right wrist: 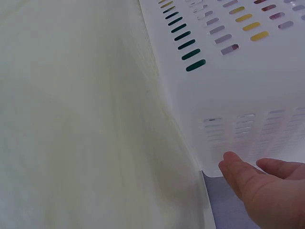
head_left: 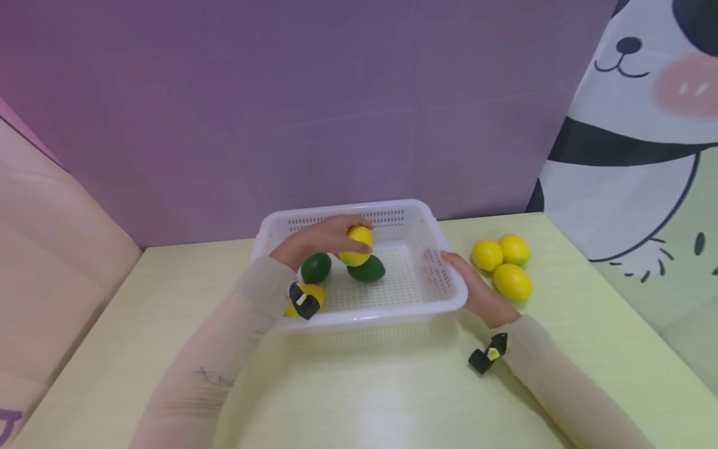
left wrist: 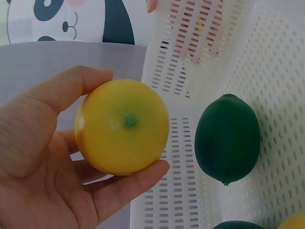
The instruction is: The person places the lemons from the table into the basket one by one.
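Observation:
In the head view my left hand (head_left: 328,238) holds a yellow lemon (head_left: 354,257) over the white slotted basket (head_left: 381,316). Its thumb and fingers curl round the fruit, whose green stem nub faces the camera in the left wrist view. Below the lemon lies a dark green, lime-shaped fruit (head_left: 367,269). A second green fruit (head_left: 316,268) and another yellow fruit (head_left: 315,292), partly covered by the wrist camera, sit at the basket's left side. My right hand (head_left: 475,288) rests against the basket's right outer wall, a fingertip at the rim; fairly straight fingers (right wrist: 240,174) show low beside that wall.
Right of the basket, three yellow lemons (head_left: 513,282) lie grouped on the pale table (head_left: 359,386). Behind the table rises a purple wall (head_left: 336,112); a panda picture (head_left: 628,199) covers the right side. A small dark wrist camera (head_left: 488,354) sits on my right sleeve.

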A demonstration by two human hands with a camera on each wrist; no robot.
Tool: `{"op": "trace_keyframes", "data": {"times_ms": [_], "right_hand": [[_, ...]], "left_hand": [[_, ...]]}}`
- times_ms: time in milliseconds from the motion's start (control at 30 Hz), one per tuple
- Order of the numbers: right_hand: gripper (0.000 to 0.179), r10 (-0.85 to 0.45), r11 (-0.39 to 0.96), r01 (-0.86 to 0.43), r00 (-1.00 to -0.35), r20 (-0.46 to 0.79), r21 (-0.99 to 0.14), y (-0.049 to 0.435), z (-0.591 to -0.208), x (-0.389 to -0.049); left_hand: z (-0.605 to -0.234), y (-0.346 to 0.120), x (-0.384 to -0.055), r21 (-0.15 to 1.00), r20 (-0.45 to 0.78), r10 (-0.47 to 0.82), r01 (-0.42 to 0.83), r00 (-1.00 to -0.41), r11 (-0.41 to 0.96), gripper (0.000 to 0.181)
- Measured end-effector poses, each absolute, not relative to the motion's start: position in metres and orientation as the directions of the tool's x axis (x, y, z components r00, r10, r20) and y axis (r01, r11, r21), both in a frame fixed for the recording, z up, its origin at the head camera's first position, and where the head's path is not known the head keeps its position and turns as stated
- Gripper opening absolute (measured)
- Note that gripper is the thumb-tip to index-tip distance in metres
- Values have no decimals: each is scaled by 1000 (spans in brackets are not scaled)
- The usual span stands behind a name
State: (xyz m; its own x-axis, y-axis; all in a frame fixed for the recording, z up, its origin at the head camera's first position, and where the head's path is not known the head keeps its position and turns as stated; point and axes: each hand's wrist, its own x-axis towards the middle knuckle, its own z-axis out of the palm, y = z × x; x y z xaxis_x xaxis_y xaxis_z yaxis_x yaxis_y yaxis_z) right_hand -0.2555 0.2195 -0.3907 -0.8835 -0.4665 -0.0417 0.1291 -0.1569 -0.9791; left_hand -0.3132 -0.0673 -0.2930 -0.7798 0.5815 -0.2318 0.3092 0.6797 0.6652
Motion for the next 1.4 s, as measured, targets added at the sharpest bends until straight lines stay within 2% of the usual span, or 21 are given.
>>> {"op": "trace_keyframes", "data": {"times_ms": [467, 700, 1067, 1400], "right_hand": [[60, -493, -134, 120, -869, -39, -984, 223, -389, -253], [61, -458, -148, 183, -884, -97, -972, 220, -387, -252], [59, -490, -201, 173, -870, -54, -964, 222, -388, -252], [62, -456, -145, 170, -886, -87, -975, 221, -386, -249]], "left_hand": [[-299, -50, -321, 676, -212, 664, 383, -717, 629, 59], [-307, -36, -327, 646, -208, 687, 430, -696, 631, 60], [-315, -19, -325, 585, -263, 688, 455, -677, 671, 58], [-319, -6, -324, 590, -289, 718, 473, -633, 655, 57]]}}
